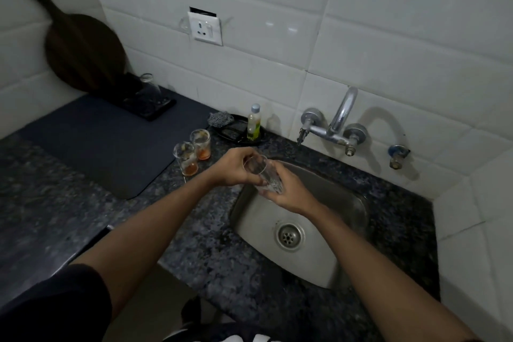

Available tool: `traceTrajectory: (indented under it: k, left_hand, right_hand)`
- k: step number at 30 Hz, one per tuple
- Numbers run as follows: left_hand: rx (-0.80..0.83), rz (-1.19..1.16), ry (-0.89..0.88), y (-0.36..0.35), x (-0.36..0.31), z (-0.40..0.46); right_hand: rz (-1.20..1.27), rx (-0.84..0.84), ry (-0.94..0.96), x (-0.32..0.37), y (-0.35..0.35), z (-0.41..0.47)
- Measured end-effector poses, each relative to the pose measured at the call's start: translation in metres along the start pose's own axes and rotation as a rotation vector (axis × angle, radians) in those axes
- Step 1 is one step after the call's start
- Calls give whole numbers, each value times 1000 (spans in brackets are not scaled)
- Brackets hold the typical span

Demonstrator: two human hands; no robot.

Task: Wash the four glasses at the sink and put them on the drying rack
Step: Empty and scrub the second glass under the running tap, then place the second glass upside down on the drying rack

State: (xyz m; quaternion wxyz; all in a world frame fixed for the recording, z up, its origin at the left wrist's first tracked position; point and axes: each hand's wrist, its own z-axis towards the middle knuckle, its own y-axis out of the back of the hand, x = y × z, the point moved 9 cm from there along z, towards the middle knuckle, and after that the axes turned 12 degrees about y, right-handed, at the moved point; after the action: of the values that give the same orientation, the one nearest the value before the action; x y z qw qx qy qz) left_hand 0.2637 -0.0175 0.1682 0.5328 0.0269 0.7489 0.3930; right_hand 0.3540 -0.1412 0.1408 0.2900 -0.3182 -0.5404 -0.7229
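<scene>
1. The clear glass (263, 175) is held in both hands over the back-left corner of the sink (349, 219), tilted, with its long axis running from the rim at upper left down to the base at lower right.
2. The left hand (236, 166) curls around the rim end; its fingers wrap the mouth of the glass. The right hand (288, 191) cups the base end from below and to the right, fingers curled against the ribbed lower wall. Neither hand is spread.
3. The tap (340, 116) stands behind the sink, and its spout is behind and to the right of the glass; no running water is visible.
4. Just left of the sink, on the speckled stone tabletop (211, 253), stand two dirty glasses (194, 151), each with an amber residue at the bottom. They are nearer the left hand.
5. Further left of the sink lies a dark mat (97, 141); at its far end a drying rack (151, 108) already carries one upturned glass (150, 89). I judge this to be the second glass in hand, with the rack reached most easily by the left arm.
6. Materials: thin smooth transparent glass, likely slippery when wet; brushed steel basin; glossy white tiles (388, 36).
</scene>
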Motion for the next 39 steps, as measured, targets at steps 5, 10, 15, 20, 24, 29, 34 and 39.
traceTrajectory:
  k: [5, 10, 15, 20, 24, 29, 34, 39]
  left_hand:
    - [-50, -85, 61, 42, 21, -14]
    - [-117, -204, 99, 99, 48, -29]
    - [-180, -303, 138, 164, 93, -31]
    - [-188, -465, 145, 222, 146, -22]
    - [-160, -541, 155, 269, 192, -3]
    - [-230, -450, 189, 321, 262, 33]
    - [-392, -258, 310, 350, 333, 62]
    - [-449, 15, 493, 358, 404, 88]
  right_hand:
    - [102, 12, -5, 10, -18, 29]
    - [118, -6, 45, 41, -37, 79]
    - [108, -33, 103, 74, -71, 143]
    - [103, -80, 80, 76, -112, 210]
    - [75, -104, 41, 79, -142, 269]
    - [62, -126, -26, 79, -171, 338]
    - [17, -105, -67, 70, -196, 395]
    - [-8, -56, -117, 47, -222, 444]
